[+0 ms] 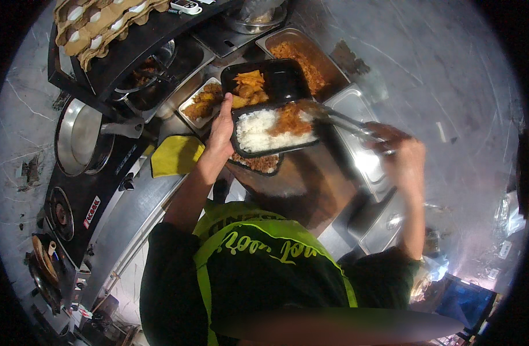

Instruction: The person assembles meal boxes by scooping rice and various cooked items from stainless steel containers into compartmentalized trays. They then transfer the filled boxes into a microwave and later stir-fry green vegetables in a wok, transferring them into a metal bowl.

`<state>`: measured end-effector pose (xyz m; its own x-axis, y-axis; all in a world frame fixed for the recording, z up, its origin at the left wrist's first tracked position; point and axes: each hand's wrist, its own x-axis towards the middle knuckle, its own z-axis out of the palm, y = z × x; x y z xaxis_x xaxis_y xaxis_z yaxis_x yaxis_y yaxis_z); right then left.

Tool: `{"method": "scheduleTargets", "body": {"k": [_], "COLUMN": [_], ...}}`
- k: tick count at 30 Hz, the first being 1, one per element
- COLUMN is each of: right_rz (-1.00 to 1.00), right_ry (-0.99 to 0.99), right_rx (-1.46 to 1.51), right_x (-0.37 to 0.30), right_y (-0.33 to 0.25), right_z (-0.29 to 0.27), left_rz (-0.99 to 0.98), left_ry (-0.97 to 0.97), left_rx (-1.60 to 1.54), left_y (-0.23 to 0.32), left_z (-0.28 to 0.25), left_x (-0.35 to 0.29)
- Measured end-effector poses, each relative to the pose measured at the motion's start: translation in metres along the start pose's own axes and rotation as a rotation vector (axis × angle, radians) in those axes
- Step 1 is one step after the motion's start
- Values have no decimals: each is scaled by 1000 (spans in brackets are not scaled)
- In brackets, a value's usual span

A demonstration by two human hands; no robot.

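Holding the black meal tray point(274, 131) by its edge in our left hand point(221, 134), we grip tongs point(339, 120) in our right hand point(400, 155), fingers closed around them. Rice and orange-brown topping are in; the far compartment beside the fried pieces looks empty.

Commercial food-stall kitchen: steel serving pans point(310, 55) w/ cooked food, gas stove point(74, 202), egg trays point(103, 23), steel counter point(137, 219).

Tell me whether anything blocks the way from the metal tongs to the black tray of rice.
Nothing visible does. The metal tongs in the right hand already reach over the black plastic tray of white rice, which the left hand holds by its edge.
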<state>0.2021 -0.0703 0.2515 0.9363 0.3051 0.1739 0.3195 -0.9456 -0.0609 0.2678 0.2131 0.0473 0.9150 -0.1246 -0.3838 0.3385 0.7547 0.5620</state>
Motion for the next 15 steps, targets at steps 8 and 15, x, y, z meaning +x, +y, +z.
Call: {"method": "scheduleTargets", "body": {"k": [8, 15], "right_rz": [30, -71], "right_ry": [-111, -122], "right_rx": [-24, 50], "right_x": [-21, -9], "right_y": [-9, -18], "right_z": [-11, -2], "left_rz": [9, 51], "left_ry": [56, 19], "left_rx": [50, 12], "left_y": [7, -2], "left_z": [4, -11], "left_x": [-5, 4]}}
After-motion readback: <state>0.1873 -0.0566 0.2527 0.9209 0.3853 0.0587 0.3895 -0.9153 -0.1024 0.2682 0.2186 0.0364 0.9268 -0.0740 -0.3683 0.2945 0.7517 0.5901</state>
